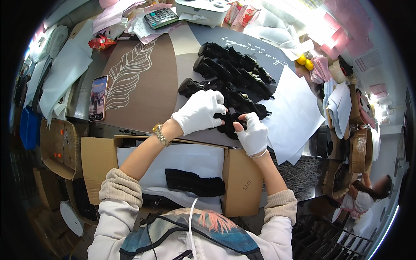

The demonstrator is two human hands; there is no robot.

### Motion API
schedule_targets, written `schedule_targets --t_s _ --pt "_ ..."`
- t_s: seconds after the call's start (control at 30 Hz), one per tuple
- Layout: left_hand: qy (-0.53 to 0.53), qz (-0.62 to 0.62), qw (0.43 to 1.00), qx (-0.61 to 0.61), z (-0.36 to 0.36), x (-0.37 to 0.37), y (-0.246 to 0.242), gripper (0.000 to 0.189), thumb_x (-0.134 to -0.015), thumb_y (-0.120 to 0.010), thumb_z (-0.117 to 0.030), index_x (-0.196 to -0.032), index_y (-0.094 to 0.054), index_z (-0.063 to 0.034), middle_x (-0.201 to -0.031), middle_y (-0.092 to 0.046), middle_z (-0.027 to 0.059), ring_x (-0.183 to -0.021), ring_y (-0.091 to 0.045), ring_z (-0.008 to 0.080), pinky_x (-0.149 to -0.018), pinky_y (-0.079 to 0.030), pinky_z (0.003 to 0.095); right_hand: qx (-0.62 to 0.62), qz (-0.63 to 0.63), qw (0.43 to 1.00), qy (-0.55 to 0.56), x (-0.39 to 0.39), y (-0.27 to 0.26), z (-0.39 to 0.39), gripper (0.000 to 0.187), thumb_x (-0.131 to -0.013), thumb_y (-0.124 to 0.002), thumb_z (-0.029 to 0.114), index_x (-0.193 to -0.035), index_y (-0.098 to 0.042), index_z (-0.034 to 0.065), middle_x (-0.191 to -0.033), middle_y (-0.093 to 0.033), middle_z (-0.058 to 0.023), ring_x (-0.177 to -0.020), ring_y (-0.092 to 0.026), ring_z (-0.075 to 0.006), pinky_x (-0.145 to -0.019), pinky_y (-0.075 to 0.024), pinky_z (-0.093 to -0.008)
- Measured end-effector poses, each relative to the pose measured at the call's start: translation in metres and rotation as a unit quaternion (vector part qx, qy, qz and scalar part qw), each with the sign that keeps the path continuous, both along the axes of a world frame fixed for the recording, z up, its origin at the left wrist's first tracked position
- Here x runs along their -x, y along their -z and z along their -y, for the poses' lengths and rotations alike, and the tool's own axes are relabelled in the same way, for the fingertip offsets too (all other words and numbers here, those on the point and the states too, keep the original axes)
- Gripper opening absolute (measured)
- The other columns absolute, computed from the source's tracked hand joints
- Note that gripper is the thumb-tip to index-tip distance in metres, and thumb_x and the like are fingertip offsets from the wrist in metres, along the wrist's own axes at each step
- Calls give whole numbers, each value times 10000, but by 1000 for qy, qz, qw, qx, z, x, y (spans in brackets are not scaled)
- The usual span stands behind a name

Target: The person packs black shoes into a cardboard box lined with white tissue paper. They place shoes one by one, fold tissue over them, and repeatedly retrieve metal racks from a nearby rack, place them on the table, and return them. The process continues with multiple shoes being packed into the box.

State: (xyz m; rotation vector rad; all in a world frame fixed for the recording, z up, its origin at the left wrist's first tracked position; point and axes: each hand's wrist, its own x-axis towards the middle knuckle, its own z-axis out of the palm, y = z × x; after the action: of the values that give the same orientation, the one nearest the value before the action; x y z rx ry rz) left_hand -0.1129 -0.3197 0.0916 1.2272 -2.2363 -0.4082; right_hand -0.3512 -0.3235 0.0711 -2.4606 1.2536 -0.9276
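Observation:
My left hand (204, 112), in a white glove with bare fingertips, has its fingers curled on a dark black bundle (226, 129) at the near edge of the table mat. My right hand (253, 134), gloved the same way, pinches the right side of that bundle between thumb and fingers. What exactly the bundle is made of cannot be told. Just beyond my hands lies another black bundle (240, 100), partly covered by my left hand. Two more long black bundles (232, 70) (235, 55) lie slanted side by side farther back.
White paper sheets (292, 113) lie right of the bundles. An open carton (243, 182) below the table edge holds white paper and a black strip (195, 182). A phone (98, 97) lies left; a calculator (161, 18) sits at the back. Another person (360, 198) is at far right.

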Motion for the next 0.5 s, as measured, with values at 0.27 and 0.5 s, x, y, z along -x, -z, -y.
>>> schedule_targets --t_s 0.27,0.5 --pt "26 -32 997 67 -2 -1 14 158 -718 -844 -226 -826 -785 -127 -1017 -695 14 -884 -631 251 -772 -512 378 121 -161 974 -103 17 -16 7 540 -717 -880 457 -983 -641 52 -785 -627 -60 -574 -629 -231 -534 -520 -318" --pt "-4 -28 996 82 -5 -5 4 282 -688 -863 -289 -899 -773 -126 -1025 -689 8 -941 -641 256 -831 -516 393 194 -178 950 -168 1 -20 19 396 -889 -743 402 -682 -536 136 -596 -485 -23 -473 -539 -185 -446 -430 -322"
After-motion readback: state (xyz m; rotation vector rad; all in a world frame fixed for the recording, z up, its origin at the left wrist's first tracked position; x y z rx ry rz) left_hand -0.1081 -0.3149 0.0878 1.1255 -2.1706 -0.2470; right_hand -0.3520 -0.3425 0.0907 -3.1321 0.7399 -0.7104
